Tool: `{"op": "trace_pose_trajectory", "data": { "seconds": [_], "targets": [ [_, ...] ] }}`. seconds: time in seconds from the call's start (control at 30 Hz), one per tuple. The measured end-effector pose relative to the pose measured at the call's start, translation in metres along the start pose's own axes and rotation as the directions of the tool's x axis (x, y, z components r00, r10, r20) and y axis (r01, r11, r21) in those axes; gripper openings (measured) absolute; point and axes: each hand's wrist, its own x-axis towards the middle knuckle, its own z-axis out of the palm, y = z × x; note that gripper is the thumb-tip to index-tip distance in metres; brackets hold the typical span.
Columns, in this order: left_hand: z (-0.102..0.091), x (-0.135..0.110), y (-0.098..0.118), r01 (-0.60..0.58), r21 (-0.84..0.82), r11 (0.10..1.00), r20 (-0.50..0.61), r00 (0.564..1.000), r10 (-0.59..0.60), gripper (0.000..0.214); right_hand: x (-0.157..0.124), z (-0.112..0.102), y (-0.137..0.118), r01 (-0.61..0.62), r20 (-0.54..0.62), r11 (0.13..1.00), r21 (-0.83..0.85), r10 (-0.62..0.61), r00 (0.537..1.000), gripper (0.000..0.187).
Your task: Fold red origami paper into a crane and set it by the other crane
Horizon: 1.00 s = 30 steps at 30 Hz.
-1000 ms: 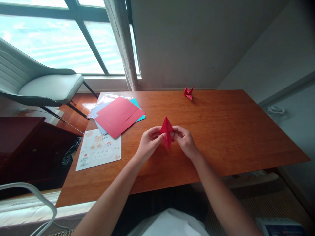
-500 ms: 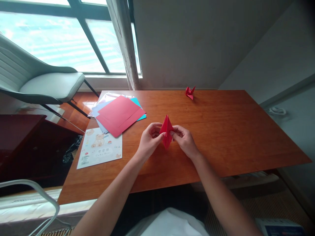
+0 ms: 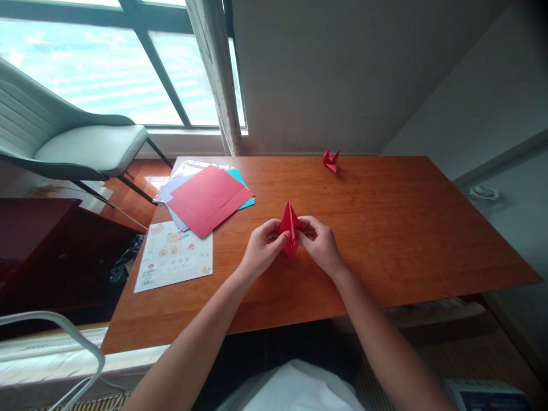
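Observation:
A red folded paper (image 3: 290,224), diamond-shaped with a raised crease down its middle, is held upright over the table between both hands. On its left side my left hand (image 3: 266,244) pinches the edge, thumb on the front and fingers behind. My right hand (image 3: 319,242) grips the opposite side in the same way, its thumb close to the centre crease. The fingertips behind the paper are partly hidden. Farther back on the table stands a finished red paper crane (image 3: 331,161).
Red paper sheets (image 3: 205,200) lie over blue and lilac ones on the left of the wooden table (image 3: 406,228). In front of them is a white printed sheet (image 3: 174,257) with bear drawings. A grey chair (image 3: 89,145) stands by the window; a white curved tube (image 3: 72,331) is at lower left.
The folded paper has narrowed and its central crease stands out more. My left hand has moved slightly right and down; both thumbs sit nearer each other.

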Motion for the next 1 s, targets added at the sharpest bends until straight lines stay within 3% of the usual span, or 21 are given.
{"op": "trace_pose_trajectory", "data": {
  "seconds": [0.3,0.47,0.63,0.8,0.9,1.0],
  "targets": [
    [0.000,-0.001,-0.003,-0.028,0.163,0.986,-0.076,0.996,0.041,0.019,-0.003,-0.004,-0.014,0.057,0.058,0.988,-0.144,-0.049,0.997,0.036],
    [0.001,-0.001,0.002,0.015,0.005,1.000,-0.066,0.998,-0.015,0.023,-0.001,-0.003,-0.009,-0.010,-0.034,0.999,-0.047,0.009,0.999,0.025],
    [0.002,-0.002,0.006,0.077,-0.089,0.993,-0.046,0.996,-0.082,0.028,0.000,-0.003,-0.009,-0.106,0.012,0.989,0.100,0.105,0.994,0.024],
    [0.000,-0.003,0.002,0.119,0.025,0.993,0.079,0.990,-0.121,0.028,-0.001,-0.005,-0.014,-0.097,0.077,0.991,0.094,0.090,0.993,0.020],
    [-0.001,-0.004,0.000,0.115,0.149,0.982,0.219,0.965,-0.146,0.027,-0.001,-0.007,-0.014,-0.075,0.024,0.994,0.076,0.074,0.997,0.021],
    [0.001,-0.005,0.000,0.112,0.183,0.977,0.269,0.950,-0.159,0.029,0.000,-0.008,-0.012,-0.066,-0.065,0.991,0.113,0.074,0.995,0.024]
  ]
}}
